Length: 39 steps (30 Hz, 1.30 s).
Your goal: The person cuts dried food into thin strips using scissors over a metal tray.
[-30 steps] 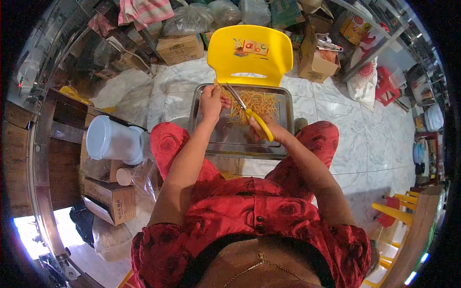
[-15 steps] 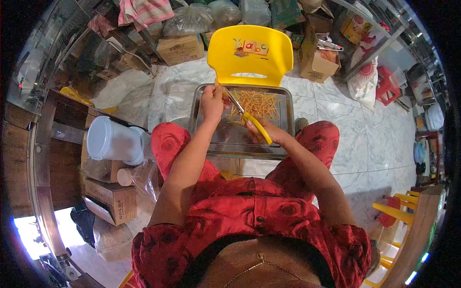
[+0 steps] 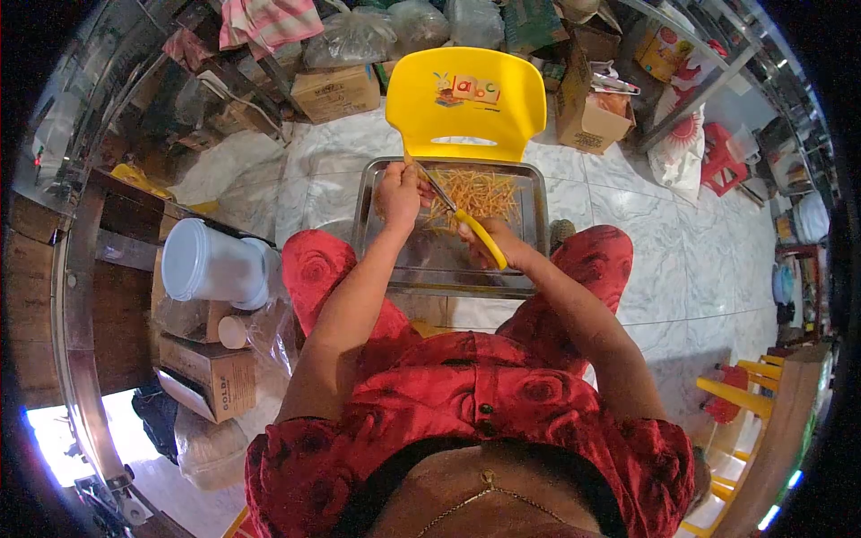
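Note:
My right hand (image 3: 496, 242) is closed round the yellow handles of a pair of scissors (image 3: 481, 235). Their metal blades point up and left, with the tips beside the fingers of my left hand (image 3: 400, 193). That hand is pinched on a thin orange-tan strip (image 3: 408, 158), whose end sticks up past the fingertips; the rest is hidden. Below both hands lies a shallow metal tray (image 3: 430, 260). A loose heap of thin yellow-orange strips (image 3: 484, 193) covers its upper right part.
A yellow chair (image 3: 466, 94) stands at the tray's far edge. White lidded buckets (image 3: 193, 260) and a cardboard box (image 3: 215, 377) are to the left. More boxes (image 3: 336, 92) and plastic bags (image 3: 350, 38) line the back. My red-clothed knees flank the tray.
My left hand has shifted very slightly, and the strip's end stands a little more upright. The scissors have hardly moved.

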Available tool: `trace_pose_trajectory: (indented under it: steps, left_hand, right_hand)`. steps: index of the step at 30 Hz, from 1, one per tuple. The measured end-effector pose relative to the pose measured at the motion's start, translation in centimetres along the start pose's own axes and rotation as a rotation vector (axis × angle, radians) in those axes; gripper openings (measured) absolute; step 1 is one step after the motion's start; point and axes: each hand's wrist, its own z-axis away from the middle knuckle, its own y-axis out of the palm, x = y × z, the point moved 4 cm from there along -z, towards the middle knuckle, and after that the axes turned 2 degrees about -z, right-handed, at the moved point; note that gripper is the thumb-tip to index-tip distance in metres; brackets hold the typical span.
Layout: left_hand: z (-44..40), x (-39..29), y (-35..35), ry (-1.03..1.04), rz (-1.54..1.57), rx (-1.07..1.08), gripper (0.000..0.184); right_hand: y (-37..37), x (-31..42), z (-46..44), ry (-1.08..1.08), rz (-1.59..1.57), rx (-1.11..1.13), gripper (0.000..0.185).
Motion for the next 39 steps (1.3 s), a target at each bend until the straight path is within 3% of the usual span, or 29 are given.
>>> trace_pose_trajectory:
  steps: [2, 5, 15, 23, 25, 28, 32, 34, 39]
  left_hand:
    - [-0.1, 0.0, -0.1, -0.031, 0.046, 0.028, 0.017]
    - [-0.1, -0.2, -0.2, -0.019, 0.05, 0.035, 0.018]
    - [0.1, -0.1, -0.2, -0.099, -0.007, 0.122, 0.022]
    - [0.1, 0.5, 0.4, -0.163, 0.158, 0.178, 0.024]
    - [0.0, 0.7, 0.3, -0.16, 0.159, 0.176, 0.023]
    - [0.1, 0.4, 0.3, -0.17, 0.166, 0.173, 0.02]
    - [-0.1, 0.2, 0.0, -0.173, 0.154, 0.206, 0.014]
    - [0.4, -0.3, 0.3, -0.176, 0.138, 0.234, 0.013]
    - [1.0, -0.4, 0.8, -0.166, 0.152, 0.264, 0.011]
  right_hand:
    - [0.0, 0.3, 0.3, 0.032, -0.006, -0.001, 0.044]
    - [0.0, 2.2, 1.2, -0.147, 0.002, -0.04, 0.04]
    - [0.2, -0.4, 0.0, -0.007, -0.037, 0.0, 0.041]
    - [0.3, 0.1, 0.6, 0.091, -0.132, 0.005, 0.039]
    - [0.0, 0.9, 0.5, -0.193, -0.011, -0.106, 0.039]
    - [0.1, 0.4, 0.2, -0.101, -0.036, -0.056, 0.037]
    - [0.1, 0.7, 0.2, -0.168, -0.094, -0.019, 0.037]
    - [0.2, 0.5, 0.3, 0.013, -0.014, -0.019, 0.039]
    - [-0.1, -0.4, 0.1, -0.025, -0.066, -0.04, 0.04]
